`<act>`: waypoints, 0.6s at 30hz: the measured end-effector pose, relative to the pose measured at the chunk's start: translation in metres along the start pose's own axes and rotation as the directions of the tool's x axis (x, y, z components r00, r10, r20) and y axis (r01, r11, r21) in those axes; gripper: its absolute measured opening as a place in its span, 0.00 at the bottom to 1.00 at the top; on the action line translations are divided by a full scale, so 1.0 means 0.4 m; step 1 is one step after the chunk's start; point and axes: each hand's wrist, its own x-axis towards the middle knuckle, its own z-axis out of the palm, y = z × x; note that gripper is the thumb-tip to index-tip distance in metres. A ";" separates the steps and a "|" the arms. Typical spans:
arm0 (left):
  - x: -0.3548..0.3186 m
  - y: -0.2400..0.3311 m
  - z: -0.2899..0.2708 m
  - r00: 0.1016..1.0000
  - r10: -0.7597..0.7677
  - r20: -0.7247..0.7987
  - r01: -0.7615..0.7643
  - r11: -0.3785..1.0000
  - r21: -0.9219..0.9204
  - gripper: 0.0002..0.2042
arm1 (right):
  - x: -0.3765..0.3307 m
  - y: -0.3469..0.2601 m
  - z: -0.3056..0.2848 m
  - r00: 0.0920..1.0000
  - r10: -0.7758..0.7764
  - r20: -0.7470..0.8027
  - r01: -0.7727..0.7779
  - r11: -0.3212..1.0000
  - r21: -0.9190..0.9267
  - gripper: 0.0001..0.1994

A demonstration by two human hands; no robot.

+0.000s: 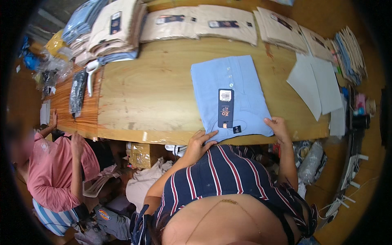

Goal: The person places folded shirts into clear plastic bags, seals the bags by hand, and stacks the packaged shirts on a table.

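A folded light-blue shirt (pixel 232 92) lies on the wooden table (pixel 151 94), its near edge at the table's front. A dark hang tag (pixel 225 108) rests on its middle. My left hand (pixel 200 143) presses the shirt's near left corner with fingers spread. My right hand (pixel 277 126) grips the near right corner, fingers curled over the fabric edge.
Stacks of folded beige garments (pixel 200 22) line the table's far side, more at the left (pixel 110 30) and right (pixel 294 32). White sheets (pixel 316 83) lie to the right. A person in a pink top (pixel 53 171) sits at the left. Bagged items (pixel 77 92) sit far left.
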 end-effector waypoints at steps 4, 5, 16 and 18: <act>0.029 0.084 0.060 0.937 0.072 0.343 -0.134 0.978 0.161 0.20 | -0.072 0.034 -0.162 0.999 0.043 0.015 -0.034 0.921 -0.388 0.11; 0.043 0.119 0.053 0.894 0.042 0.446 -0.170 0.953 0.249 0.21 | -0.079 0.046 -0.198 0.999 0.024 0.036 -0.001 0.836 -0.548 0.11; 0.463 0.142 0.217 0.917 0.368 0.157 -0.383 0.692 0.612 0.15 | 0.056 -0.074 -0.060 0.851 -0.523 -0.041 0.406 0.706 -0.581 0.10; 0.509 0.121 0.243 0.937 0.290 0.194 -0.337 0.610 0.717 0.18 | 0.064 -0.083 -0.038 0.810 -0.587 0.012 0.439 0.591 -0.677 0.09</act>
